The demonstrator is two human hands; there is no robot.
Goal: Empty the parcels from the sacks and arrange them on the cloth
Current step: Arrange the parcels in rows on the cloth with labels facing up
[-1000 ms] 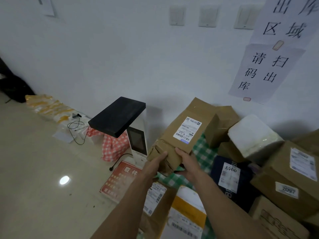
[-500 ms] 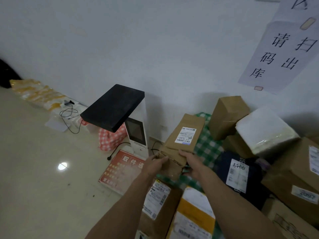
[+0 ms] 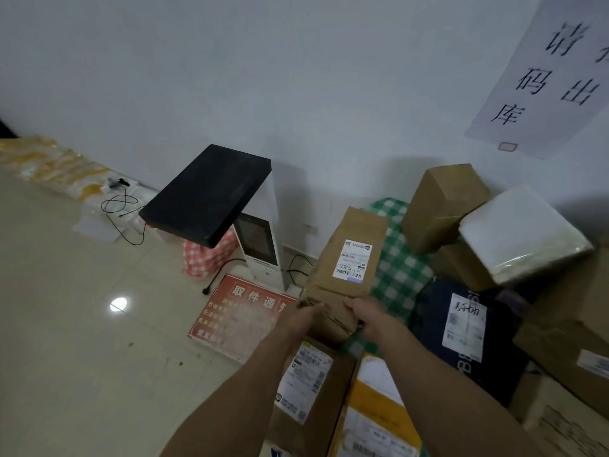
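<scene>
The stacked heap on the right is the biggest hazard. The white foam box [image 3: 524, 235] sits tilted on brown cartons, and a knock while crowding in one more item could send it sliding onto the green checked cloth [image 3: 400, 258]. Next is the white scanner stand [image 3: 260, 252] with its black top, just left of the cloth's edge. Swinging the brown paper parcel [image 3: 346, 268] that way could hit it or snag the cable at its foot. The parcel itself lies over the cloth's left margin with its far end towards the wall. The left hand [image 3: 304, 319] and right hand [image 3: 365, 316] both clamp its crumpled near end. Whether it already rests on the cloth I cannot tell — released too far left, it would likely land partly on the red notice board [image 3: 237, 311] and not on the cloth.

As for containers, the upright carton [image 3: 441, 206], the dark blue bag [image 3: 461, 328] and the yellow-banded mailer [image 3: 379, 407] are all sealed, so their contents are hidden. A red checked bundle [image 3: 207, 258] behind the stand may be a sack, but what it holds cannot be seen.
</scene>
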